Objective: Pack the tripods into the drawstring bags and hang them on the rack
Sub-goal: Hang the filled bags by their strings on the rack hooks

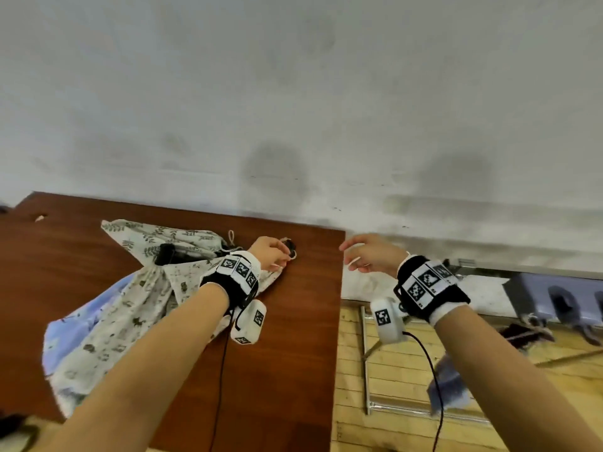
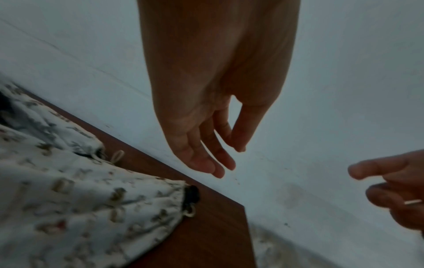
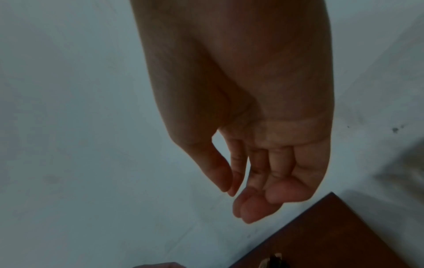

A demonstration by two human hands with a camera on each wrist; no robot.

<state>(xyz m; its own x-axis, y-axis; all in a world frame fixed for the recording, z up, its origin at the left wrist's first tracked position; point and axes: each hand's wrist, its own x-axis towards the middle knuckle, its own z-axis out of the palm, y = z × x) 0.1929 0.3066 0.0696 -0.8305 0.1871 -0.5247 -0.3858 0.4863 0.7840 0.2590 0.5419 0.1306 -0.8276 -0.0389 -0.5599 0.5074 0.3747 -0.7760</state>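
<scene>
An animal-print drawstring bag (image 1: 137, 305) lies on the brown table (image 1: 293, 337), and a black tripod end (image 1: 289, 246) shows at its gathered mouth (image 2: 191, 195). My left hand (image 1: 282, 256) hovers just over that mouth, its fingers (image 2: 206, 163) relaxed and holding nothing. A leaf-print bag (image 1: 156, 236) lies behind it with another black tripod (image 1: 168, 254) on it. My right hand (image 1: 350, 256) hangs past the table's right edge with loosely curled, empty fingers (image 3: 252, 208).
A blue cloth (image 1: 58, 337) lies under the animal-print bag. The grey wall (image 1: 293, 109) runs right behind the table. To the right, over a wooden floor, stands a metal frame (image 1: 365, 353), with a grey hook rail (image 1: 554, 298) beyond it.
</scene>
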